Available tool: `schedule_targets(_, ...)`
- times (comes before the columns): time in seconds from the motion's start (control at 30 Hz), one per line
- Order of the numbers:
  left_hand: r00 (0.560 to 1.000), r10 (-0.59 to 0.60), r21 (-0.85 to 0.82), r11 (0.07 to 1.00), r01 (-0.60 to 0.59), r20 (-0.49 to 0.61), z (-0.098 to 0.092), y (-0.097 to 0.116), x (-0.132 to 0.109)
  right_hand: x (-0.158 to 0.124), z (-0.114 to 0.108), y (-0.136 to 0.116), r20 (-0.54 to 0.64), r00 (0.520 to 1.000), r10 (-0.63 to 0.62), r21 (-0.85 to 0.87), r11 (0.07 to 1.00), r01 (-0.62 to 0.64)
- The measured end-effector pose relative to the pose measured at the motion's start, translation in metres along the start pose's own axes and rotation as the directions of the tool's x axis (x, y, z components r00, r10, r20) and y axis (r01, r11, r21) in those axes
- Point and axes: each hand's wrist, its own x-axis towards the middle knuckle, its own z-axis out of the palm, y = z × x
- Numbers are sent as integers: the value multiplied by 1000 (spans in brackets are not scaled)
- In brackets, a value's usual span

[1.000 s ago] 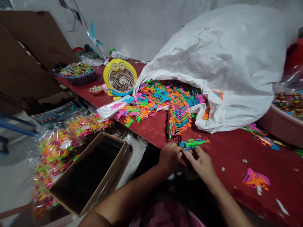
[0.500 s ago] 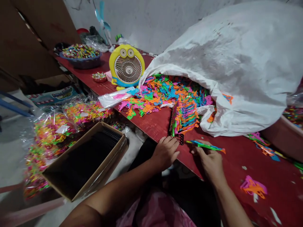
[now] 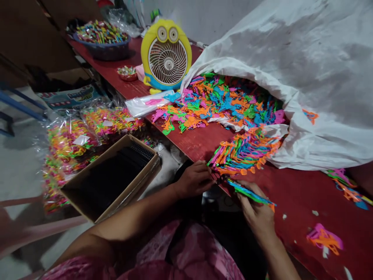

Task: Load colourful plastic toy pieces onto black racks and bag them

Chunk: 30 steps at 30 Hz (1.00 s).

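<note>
My left hand (image 3: 196, 179) is closed at the near end of a row of thin plastic pieces (image 3: 241, 151), gripping what looks like a black holed strip, mostly hidden by the fingers. Orange, green, blue and pink pieces stand side by side along that row, which leans over the red table. In my right hand (image 3: 258, 212), thumb and fingers pinch a few flat blue and green plastic pieces (image 3: 252, 194). Their tips point at the strip's end near my left fingers; whether they touch it, I cannot tell.
Behind the row, a big white sack (image 3: 314, 77) spills loose coloured pieces (image 3: 201, 107) onto the red table (image 3: 294, 198). A yellow fan (image 3: 169, 58) stands further back, near a filled basin (image 3: 101, 48). At lower left are a cardboard box (image 3: 113, 175) of black strips and filled clear bags (image 3: 72, 144).
The row of pieces has tilted and fanned out to the right. My left fingers have closed at its near end, and my right hand has brought its pieces closer. The view has shifted.
</note>
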Motion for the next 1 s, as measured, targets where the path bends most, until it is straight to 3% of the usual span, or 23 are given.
schedule_targets(0.2,1000,-24,-50,998,24,12,2,-9,4,-2,21,-11,-172,985,-17,-131,991,-6)
schedule_targets(0.43,994,57,-27,998,-55,95,0,-18,16,1,28,-19,-156,987,47,-488,865,-118)
schedule_targets(0.6,994,72,-34,997,-69,87,-3,-17,17,0,36,-22,-185,981,63,-478,866,-145)
schedule_targets(0.77,994,109,-61,992,-108,12,1,-16,13,-3,48,-17,-272,962,-18,-410,907,-99)
schedule_targets(1.0,995,93,7,996,-94,43,4,-15,6,2,41,-31,-110,994,17,-647,758,-85)
